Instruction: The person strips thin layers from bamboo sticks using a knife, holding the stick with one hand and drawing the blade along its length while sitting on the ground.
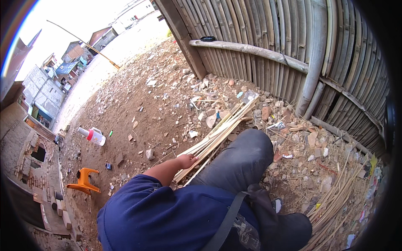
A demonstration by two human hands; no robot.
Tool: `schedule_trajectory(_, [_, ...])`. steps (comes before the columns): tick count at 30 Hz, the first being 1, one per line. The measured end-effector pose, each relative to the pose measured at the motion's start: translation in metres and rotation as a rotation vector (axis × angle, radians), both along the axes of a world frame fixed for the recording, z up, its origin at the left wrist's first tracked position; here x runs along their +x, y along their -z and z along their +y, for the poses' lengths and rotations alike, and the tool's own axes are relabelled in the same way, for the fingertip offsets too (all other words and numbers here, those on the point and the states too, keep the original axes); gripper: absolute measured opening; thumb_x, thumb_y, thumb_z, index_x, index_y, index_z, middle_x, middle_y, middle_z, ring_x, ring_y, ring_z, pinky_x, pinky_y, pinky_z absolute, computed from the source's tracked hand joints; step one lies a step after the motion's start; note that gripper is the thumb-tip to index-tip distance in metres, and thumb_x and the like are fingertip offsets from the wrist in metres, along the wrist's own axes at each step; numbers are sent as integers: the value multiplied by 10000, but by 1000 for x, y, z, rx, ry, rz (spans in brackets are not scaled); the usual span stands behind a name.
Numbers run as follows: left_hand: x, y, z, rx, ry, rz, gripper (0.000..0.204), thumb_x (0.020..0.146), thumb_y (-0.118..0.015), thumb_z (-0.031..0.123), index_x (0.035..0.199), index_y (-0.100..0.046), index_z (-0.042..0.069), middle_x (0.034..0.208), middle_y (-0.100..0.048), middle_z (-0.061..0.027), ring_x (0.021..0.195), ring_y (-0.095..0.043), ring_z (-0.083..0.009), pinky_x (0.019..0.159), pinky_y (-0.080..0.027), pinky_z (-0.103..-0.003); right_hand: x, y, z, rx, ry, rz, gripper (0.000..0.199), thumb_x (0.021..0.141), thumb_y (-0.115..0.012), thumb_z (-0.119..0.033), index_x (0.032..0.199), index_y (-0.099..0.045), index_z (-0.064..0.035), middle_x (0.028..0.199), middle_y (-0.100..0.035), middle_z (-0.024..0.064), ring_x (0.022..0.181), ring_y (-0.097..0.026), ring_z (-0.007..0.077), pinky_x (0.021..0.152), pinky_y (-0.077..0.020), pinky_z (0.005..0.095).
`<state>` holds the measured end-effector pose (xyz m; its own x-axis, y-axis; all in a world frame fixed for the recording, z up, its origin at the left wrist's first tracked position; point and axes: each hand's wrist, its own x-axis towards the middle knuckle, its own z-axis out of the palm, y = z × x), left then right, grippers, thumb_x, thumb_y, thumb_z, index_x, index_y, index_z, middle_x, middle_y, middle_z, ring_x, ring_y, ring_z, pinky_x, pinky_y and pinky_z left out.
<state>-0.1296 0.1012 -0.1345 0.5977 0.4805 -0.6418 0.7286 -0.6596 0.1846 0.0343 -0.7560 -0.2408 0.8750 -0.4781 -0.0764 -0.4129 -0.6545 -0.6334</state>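
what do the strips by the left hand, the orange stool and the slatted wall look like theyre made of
Strips: probably split bamboo or another wood, dull and unvarnished; they are pale, narrow and straight.
Stool: likely moulded plastic, smooth; the even, bright orange and rounded shape suggest it.
Wall: most likely bamboo, matte and weathered, judging by its long grey-brown slats.

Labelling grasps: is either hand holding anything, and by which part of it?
The left hand lies on the pale strips toward their near end; whether it grips them cannot be told. The right hand is not in view.
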Motion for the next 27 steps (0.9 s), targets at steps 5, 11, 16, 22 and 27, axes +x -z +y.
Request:
schedule_trajectory(5, [25,-6,-20,-38,67,-1,742,1014,-342,656,1378,-573,53,1302,-644,-223,1260,-576,-387,1082,-432,-455,1,8,-8,25,2,-1,394,903,-707,-162,1225,-598,38,1085,-656,158,995,-611,290,940,-474,414])
schedule_trajectory(11, [38,-3,-35,-90,102,-23,694,1038,-326,621,1279,-619,40,1253,-655,-212,1233,-585,-374,1061,-434,-459,-1,8,-12,19,4,3,377,901,-705,-152,1210,-600,36,1063,-655,151,979,-611,287,932,-476,413])
schedule_trajectory(16, [25,14,-23,-116,80,-56,698,1036,-322,633,1222,-647,44,1177,-692,-177,1154,-632,-334,1030,-457,-449,-2,2,-10,-10,-2,16,362,899,-704,-143,1198,-601,35,1044,-654,145,966,-612,284,925,-479,413])
schedule_trajectory(22, [35,6,-15,-208,-60,-104,663,1045,-337,612,1132,-652,34,1083,-714,-125,1036,-679,-249,958,-503,-400,-4,-10,-5,-53,9,39,345,898,-702,-133,1183,-603,33,1022,-653,138,950,-613,281,917,-481,413])
schedule_trajectory(27, [74,12,-4,-296,-30,-300,593,1064,-357,554,1124,-643,38,1039,-702,-111,1007,-659,-233,930,-504,-393,-11,-23,4,-99,24,40,330,896,-700,-125,1170,-605,32,1004,-652,132,937,-613,278,910,-484,412])
